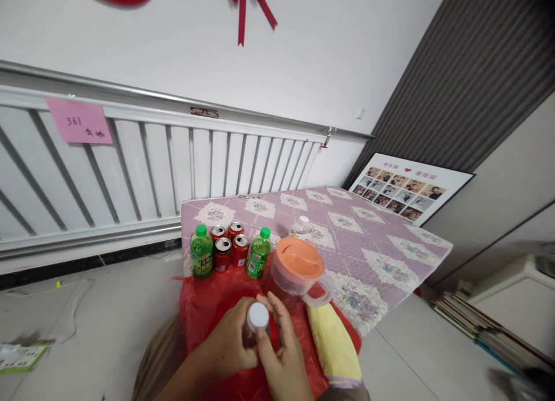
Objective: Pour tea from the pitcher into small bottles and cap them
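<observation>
Both of my hands are around a clear bottle with a white cap [259,315], low in the middle of the head view. My left hand [229,337] wraps the bottle's left side. On the other side, my right hand [284,352] has its thumb at the cap's lower edge and its fingers curled round the neck. Most of the bottle's body is hidden by the hands. Just beyond stands a clear plastic pitcher with an orange lid [300,257]. A folded yellow cloth [335,344] lies to the right on the red plastic sheet [197,308].
Two green-capped bottles, one at the left [202,255] and one nearer the middle [259,256], flank several red cans [222,255]. Another clear bottle [300,225] stands behind the pitcher. A patterned cloth [347,222] covers the table. A white radiator [243,164] runs along the wall.
</observation>
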`<state>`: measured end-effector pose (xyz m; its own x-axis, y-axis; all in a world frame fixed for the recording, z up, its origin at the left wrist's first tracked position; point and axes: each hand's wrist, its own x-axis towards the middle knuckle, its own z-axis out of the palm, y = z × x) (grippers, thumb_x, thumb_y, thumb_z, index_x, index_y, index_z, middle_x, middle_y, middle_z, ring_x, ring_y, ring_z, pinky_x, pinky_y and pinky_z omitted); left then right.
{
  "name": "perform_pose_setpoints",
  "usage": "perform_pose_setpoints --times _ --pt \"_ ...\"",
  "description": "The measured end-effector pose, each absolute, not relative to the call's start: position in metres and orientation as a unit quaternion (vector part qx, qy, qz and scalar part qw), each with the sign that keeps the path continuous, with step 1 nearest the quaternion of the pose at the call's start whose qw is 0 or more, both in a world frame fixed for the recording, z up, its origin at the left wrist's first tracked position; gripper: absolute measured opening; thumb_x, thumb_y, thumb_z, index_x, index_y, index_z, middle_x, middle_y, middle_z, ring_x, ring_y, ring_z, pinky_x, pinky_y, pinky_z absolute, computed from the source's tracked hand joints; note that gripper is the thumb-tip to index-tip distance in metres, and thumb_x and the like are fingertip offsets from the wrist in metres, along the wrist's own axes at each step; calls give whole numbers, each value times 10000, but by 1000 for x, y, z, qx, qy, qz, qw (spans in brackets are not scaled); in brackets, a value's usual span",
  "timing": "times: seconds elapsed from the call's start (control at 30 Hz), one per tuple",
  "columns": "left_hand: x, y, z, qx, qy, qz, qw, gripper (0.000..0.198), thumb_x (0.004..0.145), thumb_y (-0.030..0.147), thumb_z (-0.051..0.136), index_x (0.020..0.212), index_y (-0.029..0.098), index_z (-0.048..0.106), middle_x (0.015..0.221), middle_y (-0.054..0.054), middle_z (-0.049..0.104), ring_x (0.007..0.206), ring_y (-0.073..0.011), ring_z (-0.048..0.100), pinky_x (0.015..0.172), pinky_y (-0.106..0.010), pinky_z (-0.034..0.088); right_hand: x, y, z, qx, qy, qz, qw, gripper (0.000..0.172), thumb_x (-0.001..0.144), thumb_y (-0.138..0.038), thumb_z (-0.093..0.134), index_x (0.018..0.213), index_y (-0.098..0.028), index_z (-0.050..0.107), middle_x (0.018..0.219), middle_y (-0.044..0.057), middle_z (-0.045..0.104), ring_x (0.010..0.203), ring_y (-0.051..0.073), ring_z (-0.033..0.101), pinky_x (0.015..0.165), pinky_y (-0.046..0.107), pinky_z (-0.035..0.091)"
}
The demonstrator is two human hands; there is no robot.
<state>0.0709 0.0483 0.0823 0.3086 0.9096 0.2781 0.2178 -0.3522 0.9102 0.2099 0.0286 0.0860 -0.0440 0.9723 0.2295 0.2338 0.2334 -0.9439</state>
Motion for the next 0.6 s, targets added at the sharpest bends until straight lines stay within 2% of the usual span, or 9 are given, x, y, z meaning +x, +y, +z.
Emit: perform_pose_setpoints --times 0.1,0.23,0.43,0.53,0.6 --pt "71 48 82 699 406 428 403 539 630 84 658 1143 174 517 1033 -53 638 881 -190 605 779 -285 499 208 30 88 -499 -601 382 493 567 830 -255 583 1383 -265 461 1423 99 544 1307 248 516 1076 439 443" --pt "70 49 83 699 401 426 412 553 621 81 656 1150 165 516 1058 -68 638 888 -201 618 778 -296 500 204 33 89 -538 -586 337 504 617 728 -237 668 1329 -235 531 1331 110 602 1233 284 572 1034 438 482" --pt "71 49 81 698 387 433 419 651 633 68 652 1251 183 485 1178 -88 619 1021 -230 614 895 -327 494 206 33 87 -541 -588 331 502 550 762 -269 645 1302 -219 553 1331 108 608 1228 272 578 1028 416 488" --pt "71 49 83 695 391 434 419 630 616 71 660 1214 180 495 1124 -75 630 987 -229 618 864 -316 501 207 32 86 -520 -591 346 510 548 768 -239 636 1308 -224 546 1321 107 619 1220 254 588 1039 400 478" --pt "71 49 84 697 396 428 417 597 606 64 649 1174 177 504 1085 -65 635 936 -216 618 820 -305 503 206 31 87 -515 -580 361 518 610 756 -229 649 1349 -234 506 1322 106 618 1217 251 591 1016 390 497"
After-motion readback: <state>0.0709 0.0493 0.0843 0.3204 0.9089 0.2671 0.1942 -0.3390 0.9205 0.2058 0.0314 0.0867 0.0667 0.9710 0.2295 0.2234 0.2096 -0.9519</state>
